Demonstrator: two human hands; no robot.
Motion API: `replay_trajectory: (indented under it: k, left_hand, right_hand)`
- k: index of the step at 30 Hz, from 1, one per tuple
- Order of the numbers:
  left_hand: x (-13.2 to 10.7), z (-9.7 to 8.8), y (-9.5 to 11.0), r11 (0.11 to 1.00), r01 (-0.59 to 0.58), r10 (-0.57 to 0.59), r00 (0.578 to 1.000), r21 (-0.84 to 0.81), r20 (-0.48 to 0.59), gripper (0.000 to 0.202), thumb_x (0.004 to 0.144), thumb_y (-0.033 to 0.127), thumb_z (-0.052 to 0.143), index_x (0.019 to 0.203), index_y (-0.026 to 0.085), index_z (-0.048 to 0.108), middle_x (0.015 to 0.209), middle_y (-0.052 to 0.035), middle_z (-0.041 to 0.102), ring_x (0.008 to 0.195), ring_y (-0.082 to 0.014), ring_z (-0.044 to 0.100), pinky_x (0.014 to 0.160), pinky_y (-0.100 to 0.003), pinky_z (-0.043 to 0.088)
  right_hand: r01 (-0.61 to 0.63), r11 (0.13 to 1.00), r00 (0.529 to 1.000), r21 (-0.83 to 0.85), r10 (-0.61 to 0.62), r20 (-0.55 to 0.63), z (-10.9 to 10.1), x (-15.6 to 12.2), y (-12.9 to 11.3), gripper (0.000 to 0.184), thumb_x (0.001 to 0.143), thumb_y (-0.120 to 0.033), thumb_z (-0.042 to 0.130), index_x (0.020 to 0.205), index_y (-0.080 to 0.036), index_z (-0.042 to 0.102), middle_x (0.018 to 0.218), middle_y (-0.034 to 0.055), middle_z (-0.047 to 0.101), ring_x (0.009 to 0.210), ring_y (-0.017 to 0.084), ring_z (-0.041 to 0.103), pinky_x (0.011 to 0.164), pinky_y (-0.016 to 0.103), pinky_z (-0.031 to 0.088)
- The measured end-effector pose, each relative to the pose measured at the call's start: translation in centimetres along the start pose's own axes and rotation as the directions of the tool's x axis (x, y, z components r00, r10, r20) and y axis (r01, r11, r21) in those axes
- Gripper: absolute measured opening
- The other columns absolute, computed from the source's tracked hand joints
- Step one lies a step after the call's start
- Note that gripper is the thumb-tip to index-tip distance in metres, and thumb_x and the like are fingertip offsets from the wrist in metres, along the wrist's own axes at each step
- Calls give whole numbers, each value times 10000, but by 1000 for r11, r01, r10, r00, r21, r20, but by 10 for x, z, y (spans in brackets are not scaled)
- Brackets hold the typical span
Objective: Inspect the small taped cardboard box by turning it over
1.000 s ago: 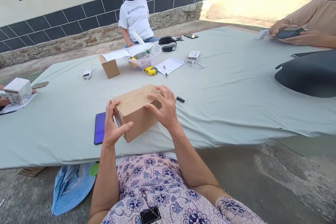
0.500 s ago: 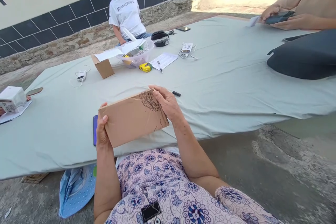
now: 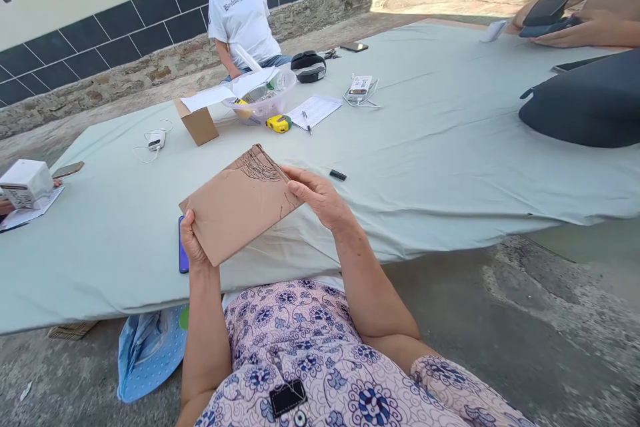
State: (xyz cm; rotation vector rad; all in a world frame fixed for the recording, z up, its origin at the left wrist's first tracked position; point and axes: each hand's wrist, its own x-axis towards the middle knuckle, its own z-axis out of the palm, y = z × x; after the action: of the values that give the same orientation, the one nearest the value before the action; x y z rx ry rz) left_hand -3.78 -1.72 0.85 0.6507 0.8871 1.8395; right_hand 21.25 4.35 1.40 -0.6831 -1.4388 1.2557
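On a white T-shirt (image 3: 245, 23) I read blackletter, roughly "BmbkagAitap"; the white box's (image 3: 29, 181) print I cannot decipher.

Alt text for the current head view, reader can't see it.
A person's left hand and right hand hold tilted brown cardboard, dark scribbles near its upper corner, over a cloth-covered table. Beyond it are a yellow tape measure and a plastic basin; a person in a white T-shirt is on the far side.
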Motion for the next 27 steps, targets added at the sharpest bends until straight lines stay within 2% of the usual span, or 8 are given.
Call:
replay_trajectory:
  k: [5, 9, 12, 16, 19, 21, 24, 27]
  left_hand:
    - [2, 4, -4, 998, -70, 70, 997, 0, -38, 451, 815, 506, 727, 1172, 231, 752, 1224, -62, 786, 1162, -261, 718, 956, -357, 587]
    - [0, 14, -16, 999, 51, -52, 994, -19, -92, 432, 804, 490, 736, 1128, 204, 742, 1174, -88, 791, 1169, -274, 713, 960, -364, 589]
    - [-3, 23, -26, 982, 178, -183, 979, -70, -87, 460, 797, 488, 767, 1175, 232, 716, 1216, -76, 774, 1204, -281, 696, 982, -388, 591]
    - [-5, 29, -36, 921, 368, -383, 915, -126, -126, 558, 787, 631, 759, 1222, 291, 681, 1233, -76, 739, 1201, -325, 685, 910, -442, 620]
    - [-6, 31, -40, 907, 392, -419, 874, -153, -244, 578, 778, 678, 745, 1216, 309, 662, 1194, -86, 720, 1182, -340, 680, 833, -435, 629]
    - [-7, 33, -41, 925, 342, -376, 885, -165, -274, 538, 795, 649, 744, 1206, 314, 651, 1188, -84, 712, 1190, -333, 672, 826, -420, 628]
    - [-9, 35, -43, 942, 284, -321, 918, -177, -233, 481, 829, 604, 725, 1198, 305, 650, 1220, -83, 707, 1208, -323, 664, 840, -407, 627]
    - [-10, 33, -43, 927, 331, -365, 906, -176, -215, 509, 823, 595, 725, 1233, 303, 649, 1227, -82, 711, 1197, -330, 672, 836, -416, 628]
  right_hand:
    - [36, 998, 997, -53, -40, -73, 4, 1, 6, 523, 933, -649, 650, 1301, -294, 758, 1438, 45, 720, 1410, 281, 607, 1236, 503, 444]
    - [40, 969, 956, -244, -107, -272, 9, 0, 11, 626, 935, -698, 615, 1394, -276, 672, 1481, 83, 675, 1420, 312, 580, 1225, 535, 448]
    - [39, 871, 902, -489, -242, -359, 12, -2, 16, 794, 902, -723, 652, 1552, -299, 483, 1594, 128, 549, 1501, 348, 478, 1248, 610, 389]
    - [63, 730, 902, -681, -334, -274, 22, -6, 24, 1034, 835, -777, 695, 1651, -328, 246, 1699, 181, 359, 1587, 418, 321, 1235, 731, 316]
    - [96, 698, 930, -710, -317, -186, 40, -10, 25, 1171, 770, -826, 717, 1666, -304, 174, 1738, 227, 236, 1607, 479, 244, 1200, 794, 296]
    - [133, 685, 943, -716, -309, -120, 53, -13, 24, 1216, 732, -845, 734, 1663, -294, 179, 1742, 240, 209, 1609, 500, 225, 1195, 800, 294]
    - [155, 678, 953, -718, -294, -71, 66, -18, 20, 1187, 729, -838, 744, 1655, -316, 215, 1738, 216, 231, 1612, 498, 227, 1204, 778, 307]
    - [143, 675, 959, -724, -275, -67, 68, -19, 19, 1158, 748, -833, 731, 1653, -313, 231, 1724, 209, 264, 1603, 500, 246, 1204, 772, 315]
